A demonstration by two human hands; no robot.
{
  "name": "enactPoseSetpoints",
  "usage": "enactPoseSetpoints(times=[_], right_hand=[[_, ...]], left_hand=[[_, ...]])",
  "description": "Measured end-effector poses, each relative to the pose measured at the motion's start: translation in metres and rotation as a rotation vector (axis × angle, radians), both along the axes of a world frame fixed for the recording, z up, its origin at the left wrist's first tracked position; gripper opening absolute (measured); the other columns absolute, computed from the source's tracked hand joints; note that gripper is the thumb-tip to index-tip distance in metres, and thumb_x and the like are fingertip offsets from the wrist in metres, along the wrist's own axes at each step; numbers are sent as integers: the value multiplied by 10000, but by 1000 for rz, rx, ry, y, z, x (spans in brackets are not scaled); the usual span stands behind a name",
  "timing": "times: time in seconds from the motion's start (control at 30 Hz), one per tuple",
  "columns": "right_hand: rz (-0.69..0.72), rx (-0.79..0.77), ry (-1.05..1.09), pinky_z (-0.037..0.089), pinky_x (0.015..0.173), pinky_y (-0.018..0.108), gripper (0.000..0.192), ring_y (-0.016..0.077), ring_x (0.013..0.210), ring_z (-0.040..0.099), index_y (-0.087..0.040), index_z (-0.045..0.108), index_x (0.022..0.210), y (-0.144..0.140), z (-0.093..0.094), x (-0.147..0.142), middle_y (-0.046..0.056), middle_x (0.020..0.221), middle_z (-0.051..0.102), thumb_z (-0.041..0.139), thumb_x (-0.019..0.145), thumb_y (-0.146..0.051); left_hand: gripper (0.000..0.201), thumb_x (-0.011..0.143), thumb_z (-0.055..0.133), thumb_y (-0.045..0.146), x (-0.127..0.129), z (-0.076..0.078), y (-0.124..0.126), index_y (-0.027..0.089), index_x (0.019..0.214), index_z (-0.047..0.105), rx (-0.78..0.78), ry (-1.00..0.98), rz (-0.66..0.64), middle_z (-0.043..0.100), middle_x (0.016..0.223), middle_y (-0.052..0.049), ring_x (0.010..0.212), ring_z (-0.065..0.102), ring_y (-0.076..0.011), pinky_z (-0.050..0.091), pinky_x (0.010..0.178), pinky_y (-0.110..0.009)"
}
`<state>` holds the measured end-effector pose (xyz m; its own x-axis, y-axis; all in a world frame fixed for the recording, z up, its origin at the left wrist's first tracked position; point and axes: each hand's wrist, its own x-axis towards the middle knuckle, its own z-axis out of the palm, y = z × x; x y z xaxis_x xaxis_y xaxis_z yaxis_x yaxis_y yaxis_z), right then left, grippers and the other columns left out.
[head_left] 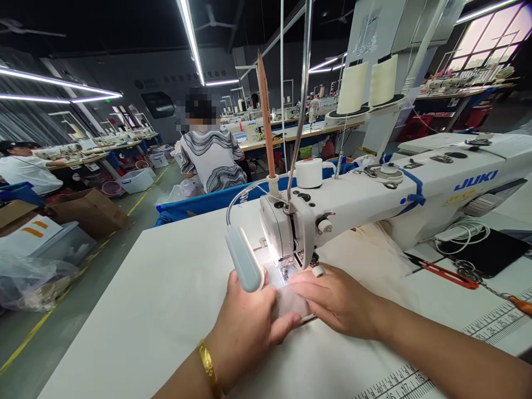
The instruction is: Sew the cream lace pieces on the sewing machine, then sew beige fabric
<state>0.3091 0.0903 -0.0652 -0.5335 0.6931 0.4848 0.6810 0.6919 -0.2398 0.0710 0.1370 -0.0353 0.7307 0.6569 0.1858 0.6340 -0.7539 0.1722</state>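
Note:
A white sewing machine stands before me, its lit needle area just above my fingertips. Pale sheer fabric lies under the presser foot, and more of it spreads out to the right under the machine's arm. My left hand, with a gold bracelet at the wrist, grips the fabric's near left part; the grey lamp hides some of its fingers. On the right side of the needle, my right hand holds the fabric down with its fingers close together, some tucked out of sight.
An orange-handled cutter, a black tablet-like slab and a coiled white cable lie to the right. Thread cones stand behind the machine. A person in a patterned shirt sits ahead. Cardboard boxes line the left floor.

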Motion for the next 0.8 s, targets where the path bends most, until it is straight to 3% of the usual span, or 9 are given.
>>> enactPoseSetpoints(times=[0.13,0.23,0.3,0.43,0.57,0.8], right_hand=[[70,-58,-1,505,812,355,269,240,930,616,-190,646,1116,-2,1,-1,91,1055,715,480,929,-91],[34,-114,-66,453,764,351,203,227,825,556,-187,639,981,-1,1,-1,51,888,665,491,900,-73],[4,-87,-120,427,775,360,158,229,825,528,-190,619,905,-1,1,1,47,890,662,507,900,-78],[-36,-45,-185,371,766,360,165,220,808,476,-196,562,810,-2,0,4,31,879,661,520,926,-86],[-39,-53,-182,332,757,360,160,220,816,468,-197,570,826,-2,-2,6,26,864,654,529,920,-74],[-57,-41,-145,302,734,355,160,210,779,420,-202,528,795,0,-6,6,12,810,622,535,866,-59]], left_hand=[[373,929,726,523,0,14,-13,200,762,643,-138,-2,-134,659,1010,-80,865,583,-263,496,768,-417],[178,1025,581,337,-2,9,-11,221,955,697,-211,-52,-164,678,966,-55,814,614,-223,491,716,-356],[244,1048,458,213,-2,1,-7,222,1056,702,-183,-91,-170,661,897,-47,732,600,-200,468,647,-326],[325,1030,426,125,1,-12,-3,208,895,710,-25,-166,-207,654,864,-61,727,598,-206,476,622,-317],[251,1019,512,112,4,-11,-7,204,963,739,8,-232,-279,743,1036,-70,875,666,-231,551,710,-334],[250,1029,513,124,5,-11,-9,197,1011,751,16,-227,-273,770,1015,-62,846,681,-241,562,660,-362]])
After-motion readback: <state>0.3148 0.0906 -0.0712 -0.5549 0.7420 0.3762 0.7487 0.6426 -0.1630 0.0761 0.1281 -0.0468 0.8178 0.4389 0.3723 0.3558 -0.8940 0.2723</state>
